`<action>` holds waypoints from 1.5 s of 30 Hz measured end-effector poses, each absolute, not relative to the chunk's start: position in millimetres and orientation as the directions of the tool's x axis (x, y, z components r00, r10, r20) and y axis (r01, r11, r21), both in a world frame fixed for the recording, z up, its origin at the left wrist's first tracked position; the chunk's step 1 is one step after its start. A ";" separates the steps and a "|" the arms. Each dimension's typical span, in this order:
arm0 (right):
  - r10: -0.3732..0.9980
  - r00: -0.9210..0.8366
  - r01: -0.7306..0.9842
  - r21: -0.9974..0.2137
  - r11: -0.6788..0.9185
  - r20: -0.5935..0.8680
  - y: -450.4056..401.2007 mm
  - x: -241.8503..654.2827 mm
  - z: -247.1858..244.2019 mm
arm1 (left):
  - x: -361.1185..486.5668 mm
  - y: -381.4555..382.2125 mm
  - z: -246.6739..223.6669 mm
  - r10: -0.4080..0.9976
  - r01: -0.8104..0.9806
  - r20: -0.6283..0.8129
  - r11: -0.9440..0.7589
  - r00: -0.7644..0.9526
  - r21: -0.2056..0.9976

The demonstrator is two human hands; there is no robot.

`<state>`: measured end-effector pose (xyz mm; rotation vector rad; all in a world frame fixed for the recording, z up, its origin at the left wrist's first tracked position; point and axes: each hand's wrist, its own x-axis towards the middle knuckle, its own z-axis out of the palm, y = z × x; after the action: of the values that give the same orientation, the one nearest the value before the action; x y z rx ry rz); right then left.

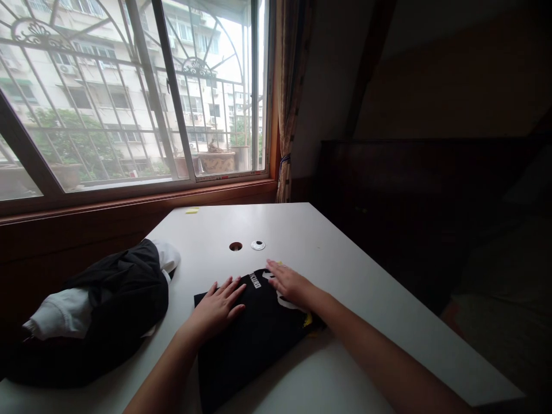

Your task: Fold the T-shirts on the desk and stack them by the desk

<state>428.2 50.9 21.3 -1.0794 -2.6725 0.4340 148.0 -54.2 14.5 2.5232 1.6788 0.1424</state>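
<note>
A folded black garment (254,345) with white lettering and a white and yellow print lies flat on the white table (345,276), right in front of me. My left hand (221,305) rests palm down on its upper left part, fingers spread. Over the printed area at the upper right lies my right hand (291,283), its fingers stretched out flat and covering part of the print. Neither hand grips anything. How many layers the garment has cannot be made out.
A heap of black and white clothing (125,287) sits at the table's left edge. Beyond the garment are a round cable hole (235,246) and its white cover (258,245). A yellow slip (192,210) lies near the far edge, below a barred window (207,103) with a curtain (287,115).
</note>
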 end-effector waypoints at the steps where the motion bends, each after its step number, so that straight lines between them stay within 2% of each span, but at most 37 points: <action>1: 0.628 -0.771 0.564 -0.341 0.752 0.110 43.8 420.5 21.1 | 147.8 -53.9 13.2 0.922 0.912 0.029 -0.387 0.387 0.137; 3: 0.526 -0.844 0.472 -0.325 0.820 0.101 34.5 409.4 19.5 | 147.0 -53.4 10.3 0.919 0.909 0.047 -0.395 0.393 0.129; 4: 0.520 -0.850 0.470 -0.326 0.820 0.081 33.0 406.7 18.5 | 146.6 -53.2 9.1 0.917 0.908 0.055 -0.398 0.395 0.126; 14: 0.806 -0.591 0.781 -0.273 0.561 -0.034 73.3 466.7 7.6 | 144.9 -53.1 9.3 0.922 0.911 0.042 -0.386 0.384 0.147; 18: 0.874 -0.484 0.848 -0.261 0.461 -0.028 78.8 502.2 2.3 | 142.4 -51.3 7.6 0.927 0.914 0.053 -0.374 0.370 0.156; 26: 0.909 -0.416 0.828 -0.428 0.363 -0.032 56.3 526.2 5.1 | 139.0 -52.6 11.3 0.944 0.934 0.047 -0.330 0.327 0.141; 29: 0.898 -0.437 0.778 -0.524 0.347 -0.054 34.6 524.4 7.5 | 139.8 -53.1 12.9 0.945 0.937 0.035 -0.326 0.324 0.129; 31: 0.859 -0.510 0.727 -0.552 0.408 -0.036 17.9 522.2 9.5 | 139.8 -53.0 12.9 0.946 0.937 0.033 -0.324 0.322 0.132; 35: 0.751 -0.659 0.676 -0.470 0.568 -0.039 -8.6 519.0 15.7 | 139.3 -53.3 13.3 0.946 0.935 0.043 -0.324 0.322 0.143; 39: 0.735 -0.671 0.682 -0.470 0.561 -0.096 -16.8 522.5 20.9 | 140.4 -54.6 16.8 0.952 0.945 0.004 -0.304 0.306 0.125; 45: 0.667 -0.745 0.510 -0.644 0.571 0.001 -15.7 531.0 20.5 | 142.3 -56.0 20.6 0.954 0.949 -0.018 -0.296 0.299 0.106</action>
<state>531.0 -15.7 20.5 -0.9777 -2.5610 0.9338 142.3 -56.0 20.6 2.4532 1.8037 0.0734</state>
